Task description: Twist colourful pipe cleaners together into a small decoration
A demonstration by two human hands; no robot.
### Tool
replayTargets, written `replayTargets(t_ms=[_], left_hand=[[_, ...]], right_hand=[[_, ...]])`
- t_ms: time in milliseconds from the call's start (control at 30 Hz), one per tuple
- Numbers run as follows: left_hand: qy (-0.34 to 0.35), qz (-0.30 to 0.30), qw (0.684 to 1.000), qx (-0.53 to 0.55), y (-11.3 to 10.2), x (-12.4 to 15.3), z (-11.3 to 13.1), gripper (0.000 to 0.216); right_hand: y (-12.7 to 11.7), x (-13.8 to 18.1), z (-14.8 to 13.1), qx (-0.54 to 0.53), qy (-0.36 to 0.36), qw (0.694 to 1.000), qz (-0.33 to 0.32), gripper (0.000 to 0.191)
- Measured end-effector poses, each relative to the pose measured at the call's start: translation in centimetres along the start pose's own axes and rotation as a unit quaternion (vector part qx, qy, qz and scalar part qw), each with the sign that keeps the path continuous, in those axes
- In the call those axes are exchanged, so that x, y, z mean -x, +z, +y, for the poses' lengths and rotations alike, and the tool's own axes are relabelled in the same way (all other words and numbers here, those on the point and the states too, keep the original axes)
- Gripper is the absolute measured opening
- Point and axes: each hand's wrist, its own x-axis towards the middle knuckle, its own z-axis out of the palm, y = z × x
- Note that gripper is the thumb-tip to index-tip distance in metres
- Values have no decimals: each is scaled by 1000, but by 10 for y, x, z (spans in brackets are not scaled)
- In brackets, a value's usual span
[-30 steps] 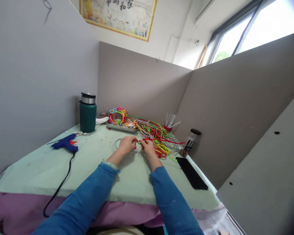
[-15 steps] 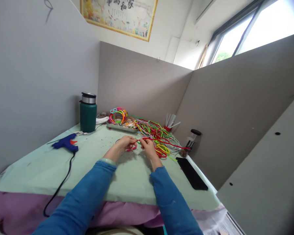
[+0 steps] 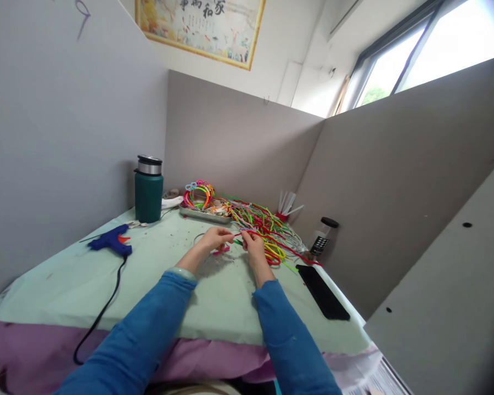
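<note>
Both hands meet above the middle of the table, fingertips close together. My left hand (image 3: pixel 216 240) is pinched closed at one end of a thin red pipe cleaner (image 3: pixel 310 260). My right hand (image 3: pixel 252 243) pinches the same strand just to the right, and its long tail trails right across the pile. A short green piece (image 3: pixel 237 241) shows between the hands; which hand holds it I cannot tell. Beneath my left hand lies a small pink piece (image 3: pixel 221 250), partly hidden. Part of a thin dark ring (image 3: pixel 197 238) shows beside my left fingers.
Tangled colourful pipe cleaners (image 3: pixel 267 216) lie behind my right hand. A metal tray (image 3: pixel 206 215) bears colourful hoops (image 3: pixel 199 195). At left are a green bottle (image 3: pixel 149 192) and a blue glue gun (image 3: pixel 110 240) with cord. A black phone-like slab (image 3: pixel 323 292) and a clear jar (image 3: pixel 323 237) stand right.
My hands have drawn slightly apart. The red strand's tail has dropped lower at the right, and the green piece between my hands shows more clearly.
</note>
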Motion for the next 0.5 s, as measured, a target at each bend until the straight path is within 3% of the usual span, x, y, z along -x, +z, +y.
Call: replayTargets(t_ms=[267,500], left_hand=[[103,93,960,-242,2,-5,-5,19],[143,118,921,-342,5,1,-1,22]], right_hand=[[6,6,-1,17,25,998,-61,32],[7,6,-2,40,16,999,-33,29]])
